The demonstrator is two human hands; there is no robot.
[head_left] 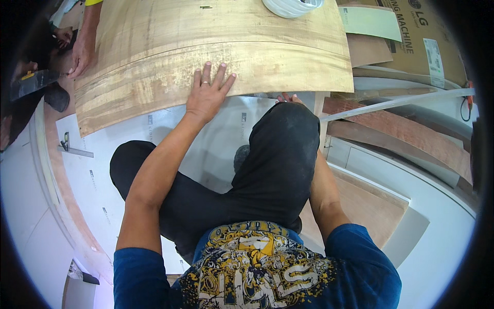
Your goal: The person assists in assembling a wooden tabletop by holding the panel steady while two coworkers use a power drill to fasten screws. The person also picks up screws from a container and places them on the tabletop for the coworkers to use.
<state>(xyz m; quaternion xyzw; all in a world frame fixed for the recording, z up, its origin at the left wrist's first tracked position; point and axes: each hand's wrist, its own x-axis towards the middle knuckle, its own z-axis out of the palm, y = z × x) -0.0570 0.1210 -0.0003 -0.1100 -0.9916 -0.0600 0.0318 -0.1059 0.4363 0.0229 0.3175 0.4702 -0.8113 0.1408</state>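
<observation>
My left hand (208, 95) lies flat on a large plywood sheet (154, 74), fingers spread near its front edge, a ring on one finger. A thin line or seam runs lengthwise across the sheet. Behind my raised right knee, only the fingers of my right hand (289, 98) show at that front edge. They look bent together around something small, which I cannot make out. Under the plywood is a white sheet (198, 136) with small printed marks. At the left, another person's hand (82, 56) rests by the plywood's edge.
A white tub (293, 7) and some small fasteners (206, 7) sit on the plywood. A combination square (76, 150) lies at the left, below a dark flat tool (33, 85) near other people. On the right are a cardboard box (437, 46), wood strips (401, 134) and a long pale strip (391, 105).
</observation>
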